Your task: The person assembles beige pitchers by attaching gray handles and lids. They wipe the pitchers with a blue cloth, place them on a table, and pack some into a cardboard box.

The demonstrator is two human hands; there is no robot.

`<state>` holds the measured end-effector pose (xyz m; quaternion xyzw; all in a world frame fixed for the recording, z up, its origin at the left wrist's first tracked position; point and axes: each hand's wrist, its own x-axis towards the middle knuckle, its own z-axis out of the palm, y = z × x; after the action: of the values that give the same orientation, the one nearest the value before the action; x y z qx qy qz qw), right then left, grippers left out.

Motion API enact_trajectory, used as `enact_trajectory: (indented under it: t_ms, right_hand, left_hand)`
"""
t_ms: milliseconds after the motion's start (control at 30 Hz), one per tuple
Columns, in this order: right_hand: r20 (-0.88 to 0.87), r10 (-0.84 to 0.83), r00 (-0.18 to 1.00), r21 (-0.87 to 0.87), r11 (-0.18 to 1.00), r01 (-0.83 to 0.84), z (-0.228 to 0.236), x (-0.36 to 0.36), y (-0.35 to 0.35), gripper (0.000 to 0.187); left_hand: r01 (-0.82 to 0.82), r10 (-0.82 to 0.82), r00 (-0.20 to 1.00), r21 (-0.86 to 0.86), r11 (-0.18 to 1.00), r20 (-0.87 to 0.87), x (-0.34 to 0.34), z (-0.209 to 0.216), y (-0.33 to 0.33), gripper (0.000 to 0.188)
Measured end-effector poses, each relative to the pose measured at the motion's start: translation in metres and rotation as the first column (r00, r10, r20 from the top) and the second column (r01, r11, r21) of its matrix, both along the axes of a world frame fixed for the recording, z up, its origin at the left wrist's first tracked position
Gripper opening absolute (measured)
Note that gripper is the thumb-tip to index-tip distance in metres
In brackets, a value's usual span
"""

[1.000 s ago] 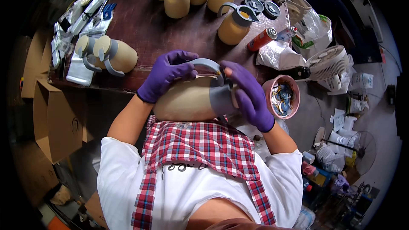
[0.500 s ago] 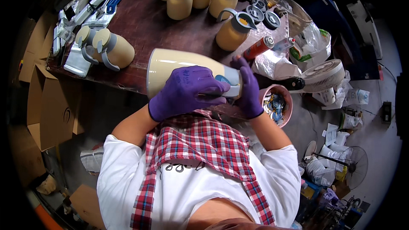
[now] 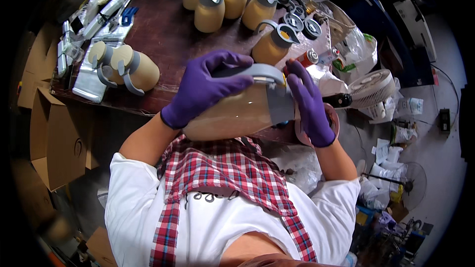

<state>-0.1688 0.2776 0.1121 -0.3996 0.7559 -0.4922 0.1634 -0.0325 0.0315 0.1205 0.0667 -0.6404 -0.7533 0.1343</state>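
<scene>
A large cream thermos jug [image 3: 225, 116] with a grey neck and handle lies sideways in front of me, above the table's near edge. My left hand [image 3: 205, 81], in a purple glove, is closed round the grey handle, thumb and fingers pinching its end. Beside the neck and mouth end is my right hand [image 3: 312, 106], also gloved in purple. Its fingers are stretched out, and the palm faces the jug. The right thumb and the jug's mouth are hidden. Just beyond the handle stands an amber-coloured jug [image 3: 271, 47] with a grey rim.
Several cream jugs [image 3: 209, 15] stand at the table's far side. Two lidded jugs [image 3: 141, 71] lie at the left near plastic sleeves [image 3: 86, 86]. Grey lids [image 3: 311, 28], a red spray can [image 3: 309, 58], a white fan [image 3: 371, 88] and a pink bucket [image 3: 303, 136] are at the right.
The jug has been rolled so its handle faces up and away. My left hand moved from the jug's side onto the handle. My right hand shifted slightly right.
</scene>
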Motion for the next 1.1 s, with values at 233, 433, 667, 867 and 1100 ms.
enact_trajectory:
  t_ms: [233,433,667,867,1100]
  right_hand:
    - [-0.626,0.633,0.456,0.305,0.737,-0.603,0.07,0.095,-0.059,0.038]
    - [-0.664,0.648,0.373,0.312,0.694,-0.649,0.052,0.062,-0.057,0.053]
    - [0.3,-0.086,0.95,-0.174,0.974,0.142,-0.032,0.019,-0.039,0.067]
    - [0.51,-0.088,0.856,-0.085,0.985,0.152,-0.039,-0.01,-0.016,0.047]
    - [0.07,-0.073,0.995,-0.021,0.997,0.075,0.014,0.014,-0.026,0.059]
  left_hand:
    - [0.659,-0.621,0.735,0.499,0.563,-0.271,-0.043,-0.093,-0.051,0.046]
    - [0.451,-0.467,0.881,0.424,0.785,-0.074,-0.034,-0.1,-0.05,0.044]
    - [0.016,-0.024,0.997,-0.117,0.993,-0.069,-0.001,-0.038,-0.019,0.035]
    - [0.109,-0.111,0.992,0.023,0.994,0.066,-0.001,-0.011,-0.017,0.044]
    - [0.285,-0.332,0.942,0.406,0.868,0.05,-0.04,-0.045,-0.044,0.047]
